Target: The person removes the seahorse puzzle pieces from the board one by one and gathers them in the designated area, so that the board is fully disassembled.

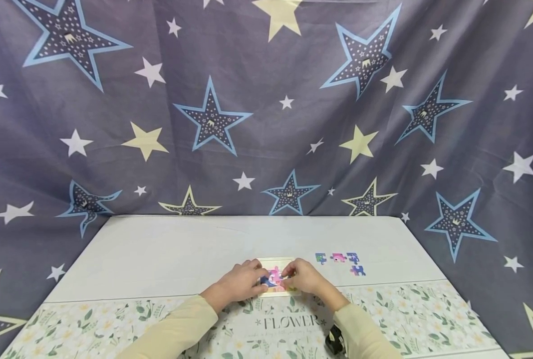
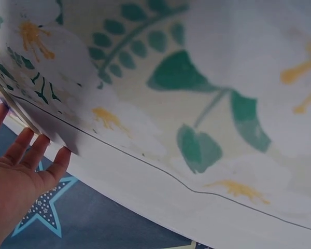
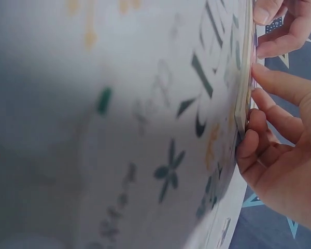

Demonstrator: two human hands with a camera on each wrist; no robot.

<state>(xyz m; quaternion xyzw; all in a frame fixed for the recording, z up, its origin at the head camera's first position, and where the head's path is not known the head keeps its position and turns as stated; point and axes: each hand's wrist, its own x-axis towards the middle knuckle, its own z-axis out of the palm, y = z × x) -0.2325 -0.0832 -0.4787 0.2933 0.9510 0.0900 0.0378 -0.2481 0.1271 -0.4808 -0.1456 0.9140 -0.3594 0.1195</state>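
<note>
A light-framed puzzle tray point(image 1: 275, 294) lies near the front of the table, with pink and dark blue jigsaw pieces point(image 1: 274, 277) inside it. On its left side my left hand point(image 1: 241, 281) rests with spread, slightly bent fingers, the tips at the rim and over the dark blue part. My right hand point(image 1: 304, 275) reaches in from the right, thumb and forefinger pinching a small puzzle piece at the picture's right part. Fingers hide most of that piece. In the right wrist view, the other right fingers point(image 3: 251, 142) curl against the tray's edge point(image 3: 242, 111).
Several loose jigsaw pieces lie right of the tray, among them a pink one point(image 1: 338, 257) and a blue one point(image 1: 358, 270). A floral cloth strip with lettering point(image 1: 291, 321) covers the table's front. A star-patterned curtain point(image 1: 257, 124) hangs behind the white tabletop point(image 1: 167, 254).
</note>
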